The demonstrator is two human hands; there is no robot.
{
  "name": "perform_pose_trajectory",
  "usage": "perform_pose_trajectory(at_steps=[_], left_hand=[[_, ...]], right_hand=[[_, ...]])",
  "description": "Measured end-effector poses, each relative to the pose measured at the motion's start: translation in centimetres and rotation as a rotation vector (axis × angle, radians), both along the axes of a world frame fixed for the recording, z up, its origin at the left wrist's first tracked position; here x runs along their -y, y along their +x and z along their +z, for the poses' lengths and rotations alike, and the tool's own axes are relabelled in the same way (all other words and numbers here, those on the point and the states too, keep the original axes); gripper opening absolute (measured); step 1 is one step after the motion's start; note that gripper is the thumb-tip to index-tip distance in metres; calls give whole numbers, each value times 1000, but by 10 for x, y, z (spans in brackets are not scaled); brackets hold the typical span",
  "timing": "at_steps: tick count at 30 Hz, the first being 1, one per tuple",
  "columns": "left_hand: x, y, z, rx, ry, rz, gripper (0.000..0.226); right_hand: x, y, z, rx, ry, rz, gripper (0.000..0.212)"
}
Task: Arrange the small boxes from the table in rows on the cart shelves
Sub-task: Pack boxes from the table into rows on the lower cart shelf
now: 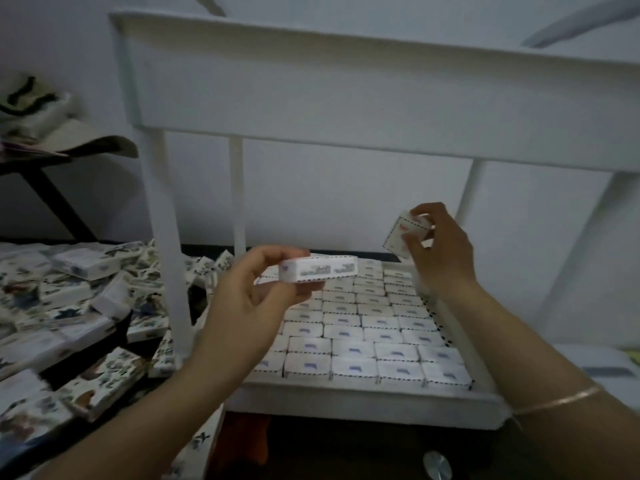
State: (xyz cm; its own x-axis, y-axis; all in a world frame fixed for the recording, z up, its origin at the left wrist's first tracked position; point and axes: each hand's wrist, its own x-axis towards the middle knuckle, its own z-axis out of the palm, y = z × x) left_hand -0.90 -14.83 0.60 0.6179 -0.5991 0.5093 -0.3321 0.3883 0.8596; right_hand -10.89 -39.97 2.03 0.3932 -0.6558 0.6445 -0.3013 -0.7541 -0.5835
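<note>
While each hand holds one box above the shelf (pixel 363 400), the step looks like the putting-down part of the job. The left hand (pixel 256 289) pinches the left box (pixel 318 268) flat between thumb and fingers, above the middle of the shelf. The right hand (pixel 440 251) grips the right box (pixel 407 233), tipped on a corner, above the far right of the shelf. Neither box touches the shelf yet.

Rows (pixel 363 334) of boxes cover most of the shelf, packed side by side. The next move, I think, needs a free spot. Each box then has to be turned to match the rows and set down snug beside the others without bumping them. More boxes wait in a pile (pixel 69 289) left of the shelf.

Both hands hide the far rows, so I cannot tell if there is a gap there. The left arm covers the left side of the shelf. The words on the boxes are too blurry to read, and the room is dim.
</note>
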Motion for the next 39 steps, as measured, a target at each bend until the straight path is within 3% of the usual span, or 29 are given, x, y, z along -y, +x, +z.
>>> perform_pose_trajectory(at_steps=[3,5,9,13,16,19,21,25,33,39], left_hand=[[22,5,8,-188,10,-7,21],[36,10,15,-214,46,23,19],[61,25,29,-80,297,8,7],[89,37,40,201,501,35,38],[120,42,45,264,443,57,58],[161,47,46,232,396,76,47],[186,51,42,319,413,97,33],[218,55,29,521,427,49,29],[239,52,24,684,500,-89,30],[242,56,25,774,614,-87,33]], right_hand=[[26,13,-7,-70,50,-115,25],[37,16,-12,-131,100,-138,25],[43,17,-27,-241,124,-65,25],[48,19,-42,-297,264,15,24],[50,22,-43,-243,432,40,17],[52,24,-47,-290,512,24,13],[53,22,-51,-308,542,-2,12],[55,21,-53,-116,762,-25,41],[51,25,-43,-132,961,-39,39],[53,22,-46,-42,1077,32,19]])
